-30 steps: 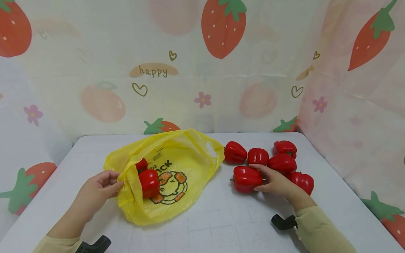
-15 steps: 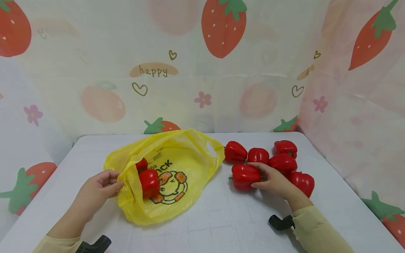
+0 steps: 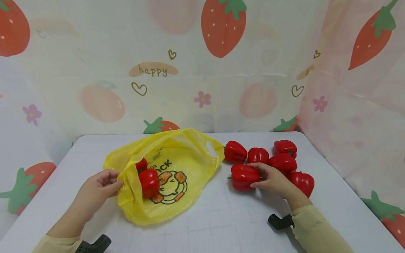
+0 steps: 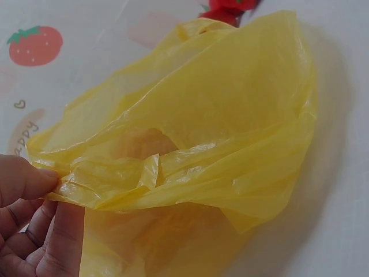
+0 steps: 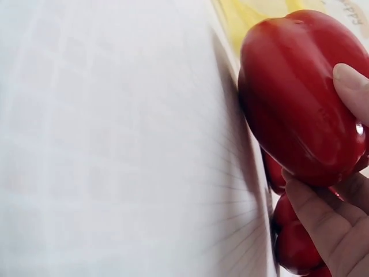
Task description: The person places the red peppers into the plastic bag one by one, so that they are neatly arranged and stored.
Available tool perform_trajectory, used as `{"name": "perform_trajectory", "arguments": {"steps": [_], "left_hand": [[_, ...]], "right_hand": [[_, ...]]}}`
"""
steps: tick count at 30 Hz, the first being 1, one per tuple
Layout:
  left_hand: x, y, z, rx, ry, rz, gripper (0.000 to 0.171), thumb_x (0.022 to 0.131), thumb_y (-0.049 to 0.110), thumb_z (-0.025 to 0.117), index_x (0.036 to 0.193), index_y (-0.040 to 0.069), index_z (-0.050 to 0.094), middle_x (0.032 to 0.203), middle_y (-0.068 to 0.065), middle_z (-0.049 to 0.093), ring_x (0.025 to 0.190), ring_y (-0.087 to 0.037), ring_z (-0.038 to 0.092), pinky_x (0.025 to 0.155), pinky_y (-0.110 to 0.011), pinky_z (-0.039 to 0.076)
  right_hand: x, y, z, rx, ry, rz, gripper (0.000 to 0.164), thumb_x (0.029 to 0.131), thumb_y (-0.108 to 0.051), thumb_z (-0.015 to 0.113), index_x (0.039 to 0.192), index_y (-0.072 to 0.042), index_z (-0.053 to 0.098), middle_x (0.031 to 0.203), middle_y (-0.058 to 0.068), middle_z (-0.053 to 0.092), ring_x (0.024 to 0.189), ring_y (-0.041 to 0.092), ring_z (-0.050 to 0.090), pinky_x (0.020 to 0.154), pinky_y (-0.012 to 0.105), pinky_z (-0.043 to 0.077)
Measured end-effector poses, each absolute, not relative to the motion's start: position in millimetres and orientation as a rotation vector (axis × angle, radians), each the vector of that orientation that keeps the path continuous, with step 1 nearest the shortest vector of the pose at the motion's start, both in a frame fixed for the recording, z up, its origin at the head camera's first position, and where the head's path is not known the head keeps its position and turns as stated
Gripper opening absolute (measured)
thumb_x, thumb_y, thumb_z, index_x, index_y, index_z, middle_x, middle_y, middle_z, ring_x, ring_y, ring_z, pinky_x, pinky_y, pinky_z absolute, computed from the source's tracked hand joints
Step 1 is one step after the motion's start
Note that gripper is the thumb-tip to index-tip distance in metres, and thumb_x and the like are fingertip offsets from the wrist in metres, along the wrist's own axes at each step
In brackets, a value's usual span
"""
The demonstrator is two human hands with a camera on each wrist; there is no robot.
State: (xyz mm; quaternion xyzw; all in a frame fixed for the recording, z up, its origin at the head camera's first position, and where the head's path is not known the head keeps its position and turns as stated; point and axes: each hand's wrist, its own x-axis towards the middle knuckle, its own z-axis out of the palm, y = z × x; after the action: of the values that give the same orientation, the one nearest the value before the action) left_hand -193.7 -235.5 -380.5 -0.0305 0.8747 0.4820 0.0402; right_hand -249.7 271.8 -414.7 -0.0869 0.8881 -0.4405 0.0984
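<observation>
My left hand pinches the near-left edge of a yellow plastic bag, thumb against fingers, and its mouth gapes toward the right. Inside the bag lies a red bell pepper, with part of a second red pepper behind it, mostly hidden by the plastic. On the right, my right hand grips another red bell pepper between thumb and fingers, its green stem pointing left. The right wrist view shows this held pepper close over the white table. In the left wrist view the bag hangs from the pinching fingers.
Several more red bell peppers lie around the right hand: one pepper beside the bag's handle, one pepper behind the held one, others farther right. A white table carries everything, with a strawberry-print cloth behind it.
The pepper in my right hand has shifted slightly left and back, the hand moving with it. My left hand still pinches the bag in the same spot.
</observation>
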Motion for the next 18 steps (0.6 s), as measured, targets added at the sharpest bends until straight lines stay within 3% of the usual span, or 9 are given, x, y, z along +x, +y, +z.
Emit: {"name": "perform_trajectory", "arguments": {"steps": [8, 18], "left_hand": [[-193.3, -235.6, -378.5, -0.098, 2.677, 1.476, 0.044, 0.087, 0.031, 0.061, 0.118, 0.003, 0.051, 0.105, -0.011, 0.059, 0.087, -0.016, 0.057, 0.073, -0.024, 0.054], [-192.4, -234.3, -375.5, -0.086, 2.675, 1.487, 0.044, 0.088, 0.03, 0.061, 0.119, 0.002, 0.05, 0.105, -0.011, 0.058, 0.087, -0.016, 0.057, 0.073, -0.024, 0.054]], "right_hand": [[-250.6, 271.3, -409.9, -0.277, 2.622, -1.345, 0.074, 0.063, -0.036, 0.082, 0.128, -0.03, 0.048, 0.13, 0.006, 0.046, 0.122, 0.032, 0.04, 0.085, 0.043, 0.05], [-250.2, 262.9, -395.2, -0.308, 2.581, -1.428, 0.075, 0.067, -0.027, 0.081, 0.132, -0.025, 0.044, 0.132, 0.011, 0.045, 0.121, 0.035, 0.041, 0.079, 0.041, 0.053]]}}
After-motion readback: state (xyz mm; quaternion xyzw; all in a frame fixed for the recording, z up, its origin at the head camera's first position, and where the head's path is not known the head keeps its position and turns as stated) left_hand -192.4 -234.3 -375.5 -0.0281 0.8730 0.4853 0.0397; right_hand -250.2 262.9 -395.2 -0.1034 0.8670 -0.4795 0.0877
